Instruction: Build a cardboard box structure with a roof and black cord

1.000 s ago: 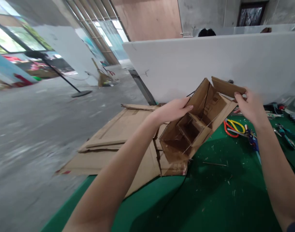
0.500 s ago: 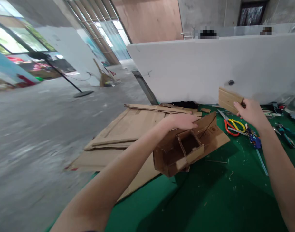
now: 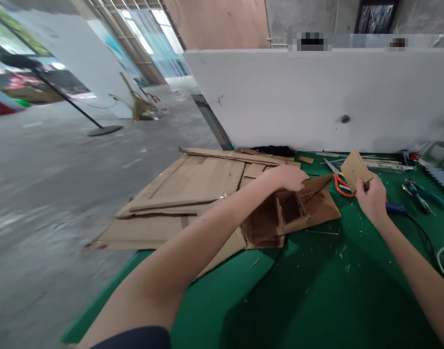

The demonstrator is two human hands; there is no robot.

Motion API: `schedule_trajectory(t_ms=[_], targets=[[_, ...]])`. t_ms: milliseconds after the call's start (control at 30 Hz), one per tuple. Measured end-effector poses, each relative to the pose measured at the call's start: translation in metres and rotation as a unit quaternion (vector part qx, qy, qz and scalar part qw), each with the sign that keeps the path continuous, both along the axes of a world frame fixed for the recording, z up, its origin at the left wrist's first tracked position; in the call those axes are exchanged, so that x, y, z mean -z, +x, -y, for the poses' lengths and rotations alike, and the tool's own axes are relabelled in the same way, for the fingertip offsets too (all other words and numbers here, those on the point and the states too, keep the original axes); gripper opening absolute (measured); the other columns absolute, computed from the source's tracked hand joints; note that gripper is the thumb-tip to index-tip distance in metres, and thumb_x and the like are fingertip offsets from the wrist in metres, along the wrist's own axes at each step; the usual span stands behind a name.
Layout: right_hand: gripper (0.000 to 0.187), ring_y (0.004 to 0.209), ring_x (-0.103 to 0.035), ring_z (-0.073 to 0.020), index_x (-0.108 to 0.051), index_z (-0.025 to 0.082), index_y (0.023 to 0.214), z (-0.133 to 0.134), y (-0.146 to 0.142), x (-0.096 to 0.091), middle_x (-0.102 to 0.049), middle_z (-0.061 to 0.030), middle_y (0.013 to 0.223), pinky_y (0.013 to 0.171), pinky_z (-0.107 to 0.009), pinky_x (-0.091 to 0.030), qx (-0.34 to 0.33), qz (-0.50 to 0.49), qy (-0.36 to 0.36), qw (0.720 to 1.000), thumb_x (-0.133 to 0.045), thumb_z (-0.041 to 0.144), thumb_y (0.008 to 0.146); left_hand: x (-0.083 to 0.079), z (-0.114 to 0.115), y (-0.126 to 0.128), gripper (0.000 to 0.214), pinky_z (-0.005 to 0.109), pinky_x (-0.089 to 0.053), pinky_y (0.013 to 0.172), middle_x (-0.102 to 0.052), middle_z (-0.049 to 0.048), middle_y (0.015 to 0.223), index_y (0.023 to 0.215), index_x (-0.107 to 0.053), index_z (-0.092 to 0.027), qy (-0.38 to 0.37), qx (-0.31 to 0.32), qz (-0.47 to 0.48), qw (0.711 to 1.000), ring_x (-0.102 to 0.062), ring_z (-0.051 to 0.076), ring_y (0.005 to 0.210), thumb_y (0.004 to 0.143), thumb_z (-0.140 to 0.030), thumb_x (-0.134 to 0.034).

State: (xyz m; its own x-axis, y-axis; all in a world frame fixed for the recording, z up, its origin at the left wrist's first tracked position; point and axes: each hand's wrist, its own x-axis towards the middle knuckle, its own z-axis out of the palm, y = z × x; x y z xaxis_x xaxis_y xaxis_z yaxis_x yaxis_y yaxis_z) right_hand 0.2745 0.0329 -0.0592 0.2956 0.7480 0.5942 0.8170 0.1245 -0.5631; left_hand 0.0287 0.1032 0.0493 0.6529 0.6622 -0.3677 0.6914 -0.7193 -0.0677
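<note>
A brown cardboard box [image 3: 261,220] with inner dividers and a flap spread to the right rests at the edge of the flat cardboard sheets, on the green tabletop. My left hand [image 3: 292,177] is closed over the box's back edge; its fingertips are partly hidden behind the cardboard. To the right, my right hand [image 3: 372,195] pinches a small cardboard piece [image 3: 355,169] by its lower corner, raised above the table. Behind that piece lie scissors [image 3: 342,186] with orange and yellow handles, partly covered. A blue-handled tool [image 3: 394,207] shows beside my right wrist.
Large flattened cardboard sheets [image 3: 207,182] cover the table's left side. Pliers [image 3: 418,194] lie at the right, near a clear container [image 3: 435,154]. A white panel [image 3: 280,97] stands along the back edge. Grey floor [image 3: 62,174] and a broom [image 3: 138,104] are to the left.
My right hand has brought the cardboard piece lower and turned it more upright. The box has tipped down to sit flatter on the table, my left hand still at its back edge.
</note>
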Motion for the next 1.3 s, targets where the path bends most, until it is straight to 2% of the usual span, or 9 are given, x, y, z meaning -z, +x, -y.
schedule_trajectory(t_ms=[100, 233, 400, 600, 767, 900, 1067, 1200, 1300], targets=[[0.039, 0.092, -0.063, -0.0291, -0.059, 0.013, 0.116, 0.014, 0.000, 0.010, -0.064, -0.0193, 0.110, 0.080, -0.043, -0.051, 0.008, -0.014, 0.012, 1.000, -0.045, 0.037, 0.089, 0.000, -0.003, 0.007, 0.034, 0.034, -0.049, 0.077, -0.071, 0.0141, 0.114, 0.112, -0.068, -0.018, 0.018, 0.021, -0.006, 1.000, -0.067, 0.026, 0.094, 0.087, -0.027, -0.048], [0.044, 0.098, -0.063, -0.0312, -0.057, 0.015, 0.124, 0.034, -0.001, 0.019, -0.063, -0.0190, 0.115, 0.084, -0.045, -0.051, 0.015, -0.042, 0.008, 0.999, -0.045, 0.038, 0.088, -0.002, -0.013, 0.019, 0.034, 0.031, -0.049, 0.080, -0.071, 0.0092, 0.118, 0.116, -0.067, -0.023, 0.030, 0.052, -0.030, 0.998, -0.066, 0.023, 0.097, 0.087, -0.028, -0.052], [0.050, 0.090, -0.065, -0.0317, -0.052, 0.017, 0.128, 0.059, 0.001, 0.024, -0.063, -0.0181, 0.109, 0.072, -0.046, -0.054, 0.023, -0.135, -0.033, 0.990, -0.047, 0.043, 0.086, -0.002, -0.025, 0.042, 0.035, 0.034, -0.047, 0.081, -0.072, 0.0095, 0.116, 0.116, -0.069, -0.025, 0.065, 0.082, -0.054, 0.993, -0.063, 0.027, 0.104, 0.082, -0.024, -0.062], [0.049, 0.077, -0.065, -0.0282, -0.051, 0.019, 0.123, 0.077, 0.011, 0.026, -0.062, -0.0153, 0.100, 0.059, -0.041, -0.053, 0.053, -0.184, 0.003, 0.981, -0.052, 0.047, 0.084, 0.010, -0.026, 0.076, 0.030, 0.035, -0.043, 0.083, -0.073, 0.0124, 0.110, 0.107, -0.074, -0.022, 0.118, 0.142, -0.033, 0.982, -0.056, 0.030, 0.114, 0.083, -0.014, -0.059], [0.032, 0.053, -0.056, -0.0202, -0.049, 0.023, 0.103, 0.079, 0.010, 0.024, -0.056, -0.0012, 0.068, 0.047, -0.036, -0.047, 0.036, -0.333, 0.031, 0.942, -0.057, 0.048, 0.084, 0.015, -0.022, 0.089, 0.025, 0.035, -0.037, 0.091, -0.074, 0.0110, 0.104, 0.094, -0.076, -0.022, 0.153, 0.178, -0.014, 0.972, -0.052, 0.026, 0.117, 0.085, -0.011, -0.055], [0.031, 0.059, -0.060, -0.0191, -0.050, 0.023, 0.097, 0.074, 0.005, 0.025, -0.059, -0.0015, 0.076, 0.045, -0.033, -0.049, 0.034, -0.423, 0.086, 0.901, -0.062, 0.048, 0.081, 0.016, -0.017, 0.090, 0.025, 0.036, -0.037, 0.090, -0.074, 0.0106, 0.105, 0.093, -0.076, -0.023, 0.162, 0.198, -0.007, 0.967, -0.050, 0.027, 0.119, 0.086, -0.011, -0.054], [0.034, 0.071, -0.064, -0.0173, -0.053, 0.021, 0.101, 0.070, 0.006, 0.032, -0.060, -0.0038, 0.093, 0.048, -0.030, -0.054, 0.000, -0.438, 0.099, 0.893, -0.064, 0.046, 0.080, 0.017, -0.002, 0.095, 0.026, 0.037, -0.039, 0.089, -0.073, 0.0119, 0.109, 0.096, -0.075, -0.021, 0.151, 0.216, -0.008, 0.965, -0.059, 0.026, 0.112, 0.088, -0.011, -0.052], [0.036, 0.066, -0.063, -0.0146, -0.053, 0.020, 0.103, 0.069, 0.009, 0.035, -0.060, -0.0021, 0.089, 0.045, -0.026, -0.051, -0.006, -0.433, 0.108, 0.895, -0.064, 0.046, 0.081, 0.018, 0.002, 0.103, 0.031, 0.032, -0.044, 0.078, -0.074, 0.0114, 0.110, 0.110, -0.072, -0.021, 0.122, 0.198, -0.024, 0.972, -0.066, 0.024, 0.102, 0.090, -0.012, -0.048], [0.033, 0.062, -0.061, -0.0134, -0.052, 0.019, 0.101, 0.069, 0.011, 0.036, -0.059, 0.0000, 0.080, 0.044, -0.024, -0.050, 0.007, -0.415, 0.115, 0.903, -0.062, 0.045, 0.083, 0.015, 0.002, 0.111, 0.031, 0.029, -0.046, 0.070, -0.073, 0.0130, 0.110, 0.110, -0.072, -0.017, 0.105, 0.175, -0.033, 0.978, -0.068, 0.025, 0.101, 0.089, -0.010, -0.049]])
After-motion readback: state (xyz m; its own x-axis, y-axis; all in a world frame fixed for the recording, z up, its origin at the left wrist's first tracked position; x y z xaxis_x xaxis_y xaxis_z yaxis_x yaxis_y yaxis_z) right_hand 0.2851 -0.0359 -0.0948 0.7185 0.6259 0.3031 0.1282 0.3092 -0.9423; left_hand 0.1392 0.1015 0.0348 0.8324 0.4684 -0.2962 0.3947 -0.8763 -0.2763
